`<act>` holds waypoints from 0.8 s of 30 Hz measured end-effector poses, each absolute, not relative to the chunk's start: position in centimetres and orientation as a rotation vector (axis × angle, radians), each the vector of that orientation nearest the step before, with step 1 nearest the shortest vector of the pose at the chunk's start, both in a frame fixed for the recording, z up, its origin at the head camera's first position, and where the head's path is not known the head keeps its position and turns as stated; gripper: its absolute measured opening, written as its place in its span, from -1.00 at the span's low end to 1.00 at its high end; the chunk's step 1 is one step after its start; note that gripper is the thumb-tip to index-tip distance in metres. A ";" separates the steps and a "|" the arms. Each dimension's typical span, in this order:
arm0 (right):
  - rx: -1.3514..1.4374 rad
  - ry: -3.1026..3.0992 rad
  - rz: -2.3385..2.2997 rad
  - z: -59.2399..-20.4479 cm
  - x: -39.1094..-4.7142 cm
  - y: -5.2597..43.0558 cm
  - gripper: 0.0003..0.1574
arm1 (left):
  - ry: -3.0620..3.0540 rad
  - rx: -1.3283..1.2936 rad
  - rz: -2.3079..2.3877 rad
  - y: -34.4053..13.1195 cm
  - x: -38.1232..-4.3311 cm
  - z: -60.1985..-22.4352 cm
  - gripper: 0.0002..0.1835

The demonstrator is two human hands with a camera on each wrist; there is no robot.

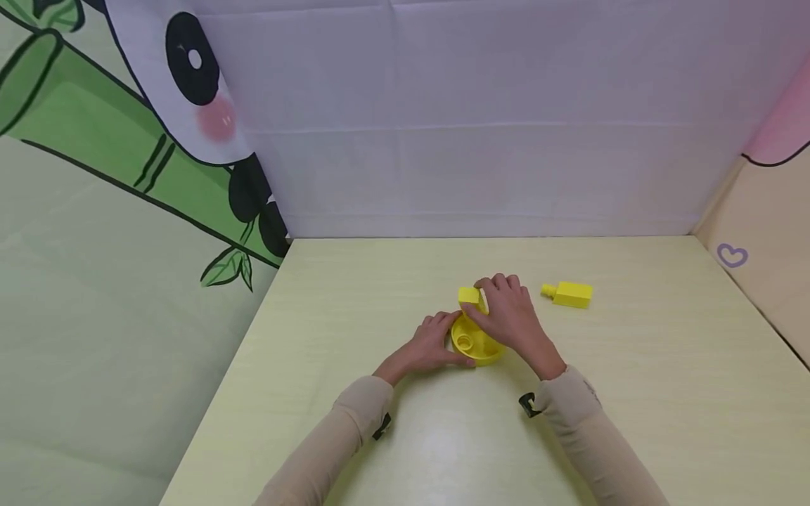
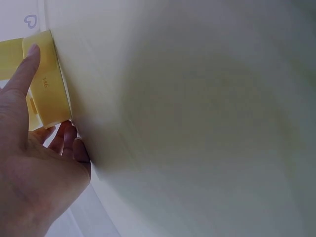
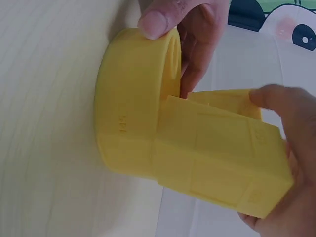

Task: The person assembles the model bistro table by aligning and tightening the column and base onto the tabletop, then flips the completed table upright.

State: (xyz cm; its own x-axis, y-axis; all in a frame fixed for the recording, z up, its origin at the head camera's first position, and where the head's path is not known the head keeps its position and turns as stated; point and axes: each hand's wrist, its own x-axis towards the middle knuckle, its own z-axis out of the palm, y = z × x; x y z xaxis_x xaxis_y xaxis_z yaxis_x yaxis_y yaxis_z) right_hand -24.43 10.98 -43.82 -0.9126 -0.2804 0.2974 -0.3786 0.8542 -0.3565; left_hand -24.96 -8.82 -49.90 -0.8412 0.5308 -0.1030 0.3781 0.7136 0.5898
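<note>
Holding round yellow plastic base (image 3: pixel 129 103) inside worktop (image 1: pixel 683 365) edges, left hand (image 1: pixel 432 344) faces right hand (image 1: pixel 511 313) gripping rectangular yellow plastic block (image 3: pixel 222 155).

The left forearm (image 1: pixel 335 439) and right forearm (image 1: pixel 595 436) are angled inward. The left hand (image 1: pixel 433 344) is set in a wide grip, thumb opposed to fingers; the right hand (image 1: pixel 506 316) is placed farther forward, its partly hidden fingers apparently bent.

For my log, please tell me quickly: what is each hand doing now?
Left hand: holding the round, yellow, plastic-looking dish between thumb and fingers.
Right hand: holding the yellow, box-shaped, plastic-looking block.
</note>
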 end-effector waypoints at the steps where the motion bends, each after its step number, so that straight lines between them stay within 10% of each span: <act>1: 0.478 -2.793 0.605 -43.9 -24.5 11.0 -0.35 | 2.659 0.721 0.824 -8.8 -25.0 -49.9 0.13; 24: 0.536 -2.825 0.672 -43.7 -25.1 12.2 -0.23 | 2.658 0.725 0.828 -8.8 -25.1 -49.9 0.11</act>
State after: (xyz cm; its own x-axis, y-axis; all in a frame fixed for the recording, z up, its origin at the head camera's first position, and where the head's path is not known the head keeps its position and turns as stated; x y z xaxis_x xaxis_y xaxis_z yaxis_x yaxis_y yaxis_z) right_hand -25.07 12.16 -43.69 -0.9170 -0.3012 0.2613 -0.3867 0.8320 -0.3979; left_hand -25.07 -8.78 -49.88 -0.8405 0.5327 -0.0988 0.3823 0.7124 0.5885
